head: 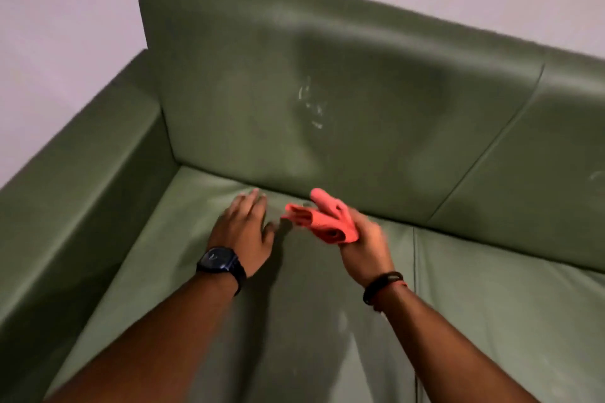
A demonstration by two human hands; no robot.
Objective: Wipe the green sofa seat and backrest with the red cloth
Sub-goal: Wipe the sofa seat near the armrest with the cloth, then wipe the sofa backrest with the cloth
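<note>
The green sofa fills the view, its seat (170, 258) below and its backrest (235, 108) rising behind. A patch of white scuff marks (311, 105) shows on the backrest. My right hand (366, 245) grips the bunched red cloth (322, 221) just above the seat, close to the crease where seat meets backrest. My left hand (245, 229) lies flat on the seat to the left of the cloth, fingers spread, a dark watch on its wrist.
The sofa's left armrest (85, 173) rises beside my left arm. A pale wall (65, 10) stands behind and left of the sofa. A seam (415, 255) splits the seat into two cushions; the right cushion and right backrest panel (540, 167) extend out of view.
</note>
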